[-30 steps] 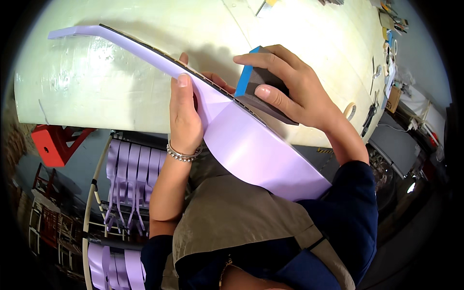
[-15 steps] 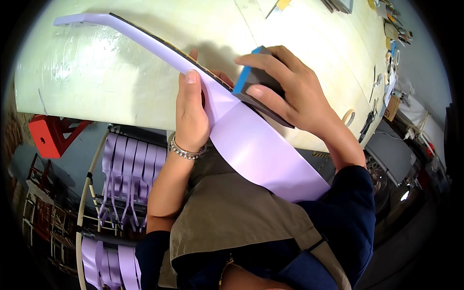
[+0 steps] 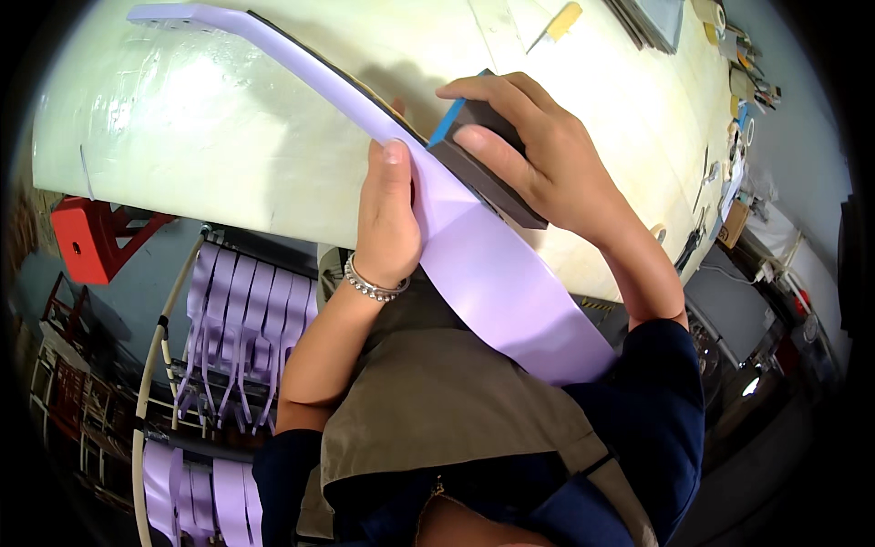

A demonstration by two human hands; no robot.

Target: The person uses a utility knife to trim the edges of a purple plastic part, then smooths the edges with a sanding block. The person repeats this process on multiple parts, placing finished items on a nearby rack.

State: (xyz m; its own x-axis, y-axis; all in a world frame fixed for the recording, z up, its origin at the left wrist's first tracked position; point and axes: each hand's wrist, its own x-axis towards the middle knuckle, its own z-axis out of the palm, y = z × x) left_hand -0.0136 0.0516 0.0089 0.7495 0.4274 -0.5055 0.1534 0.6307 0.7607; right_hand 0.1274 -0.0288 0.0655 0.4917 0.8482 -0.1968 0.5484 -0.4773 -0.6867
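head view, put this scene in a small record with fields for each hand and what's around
left hand: holds lilac guitar by the neck
right hand: grips dark block with blue end, at the fretboard
guitar angle: slanted, headstock at upper left
beyond: pale table
lower left: rack with similar lilac pieces

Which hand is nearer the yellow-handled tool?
Right. In frame, the right hand, gripping a block, is below the yellow-handled tool; the left hand, on the lilac guitar, is farther down-left.

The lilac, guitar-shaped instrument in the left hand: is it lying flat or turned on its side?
Turned on its side: the curved lilac side wall faces the camera, and the thin black fingerboard shows edge-on.
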